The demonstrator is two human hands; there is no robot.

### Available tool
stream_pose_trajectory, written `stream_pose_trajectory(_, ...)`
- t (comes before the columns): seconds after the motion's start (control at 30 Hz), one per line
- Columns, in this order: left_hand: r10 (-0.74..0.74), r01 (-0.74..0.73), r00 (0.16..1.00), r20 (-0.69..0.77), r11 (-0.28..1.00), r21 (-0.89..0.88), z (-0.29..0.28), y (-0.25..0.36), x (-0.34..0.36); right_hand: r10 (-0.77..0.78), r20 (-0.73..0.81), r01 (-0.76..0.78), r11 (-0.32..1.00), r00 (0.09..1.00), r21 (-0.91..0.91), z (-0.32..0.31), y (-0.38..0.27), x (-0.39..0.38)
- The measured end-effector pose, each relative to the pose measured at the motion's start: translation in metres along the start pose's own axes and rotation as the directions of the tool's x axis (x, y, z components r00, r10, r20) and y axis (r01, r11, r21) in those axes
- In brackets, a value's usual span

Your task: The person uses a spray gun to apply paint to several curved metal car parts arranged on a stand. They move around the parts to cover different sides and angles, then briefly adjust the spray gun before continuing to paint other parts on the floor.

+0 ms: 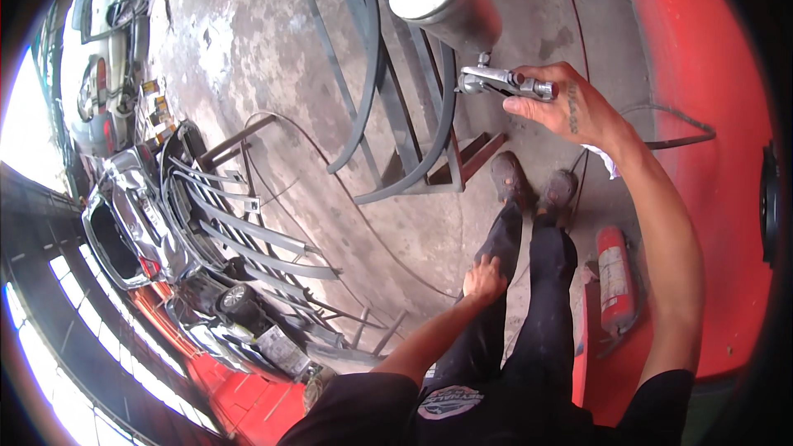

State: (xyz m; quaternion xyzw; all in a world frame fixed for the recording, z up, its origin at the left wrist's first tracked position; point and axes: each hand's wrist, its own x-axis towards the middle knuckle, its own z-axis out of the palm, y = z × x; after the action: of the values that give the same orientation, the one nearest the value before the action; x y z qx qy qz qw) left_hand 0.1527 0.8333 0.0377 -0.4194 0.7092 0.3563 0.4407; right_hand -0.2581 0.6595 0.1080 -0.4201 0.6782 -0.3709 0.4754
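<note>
My right hand (566,103) is raised at the upper right, closed round the handle of a metal spray gun (500,81). A large silver paint cup (450,4) with a pale round lid sits on the gun, its lid side facing the far left. Below my right wrist a bit of white material (607,163) shows, partly hidden by the arm. My left hand (485,279) hangs low in front of my left leg, fingers curled in, with nothing visible in it. Whether it touches the trousers (516,239) I cannot tell.
Curved dark grey strips (438,153) rest on a metal stand (479,157) ahead of my feet. A red panel (710,116) runs along my right, with a fire extinguisher (613,277) nearby. A dark hose (677,142) bends there. Car parts (144,219) and long strips (256,235) crowd the left.
</note>
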Motion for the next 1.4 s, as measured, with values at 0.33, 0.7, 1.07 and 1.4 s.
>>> stream_pose_trajectory(0.33,0.267,-0.511,0.832,-0.487,0.710,-0.485,-0.041,0.053,0.058,-0.034,-0.485,0.040,0.999,0.874,0.001,-0.044,-0.016,0.029)
stream_pose_trajectory(0.7,0.523,-0.116,0.798,-0.299,-0.353,-0.928,-0.169,0.234,0.067,0.301,-0.105,-0.285,0.948,0.948,0.144,-0.051,-0.005,-0.089)
stream_pose_trajectory(1.07,0.538,-0.267,0.747,-0.390,-0.294,-0.918,-0.184,0.252,0.093,0.116,-0.481,-0.031,0.983,0.869,0.182,-0.049,0.022,-0.094)
stream_pose_trajectory(1.4,0.321,-0.271,0.880,-0.350,-0.264,-0.926,-0.094,0.263,0.049,0.277,-0.020,-0.268,0.943,0.961,0.199,-0.049,0.043,-0.148)
